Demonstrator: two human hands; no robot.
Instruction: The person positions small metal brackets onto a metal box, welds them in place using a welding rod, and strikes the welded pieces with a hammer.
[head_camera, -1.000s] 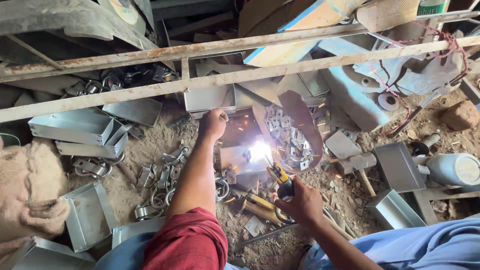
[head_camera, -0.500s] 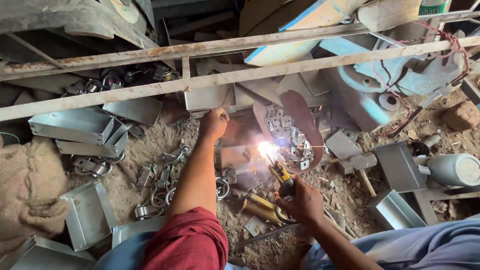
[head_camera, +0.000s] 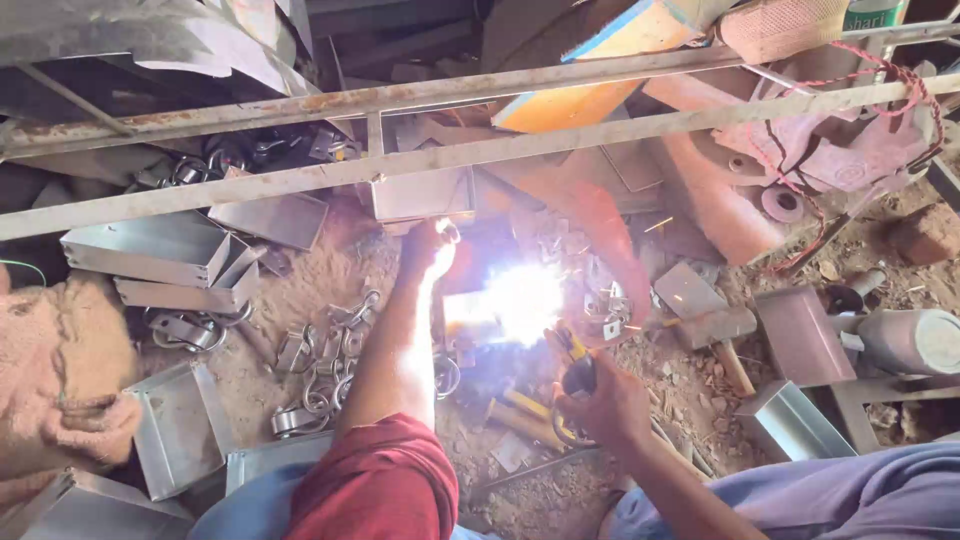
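While right hand (head_camera: 610, 405) grips, electrode holder (head_camera: 572, 352) protrudes above.

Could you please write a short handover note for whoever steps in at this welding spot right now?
Left hand: stretched forward, gripping a small metal piece just left of the arc, below the folded sheet-metal box hanging on the rusty angle-iron bar.
Right hand: closed on the welding electrode holder, its tip at the bright arc.
Around: galvanised sheet-metal trays at left, a pile of metal clamps on the sandy ground, a hammer at right.
Done: arc struck, sparks flying; the glare hides the seam.
Left: the weld's progress cannot be judged.
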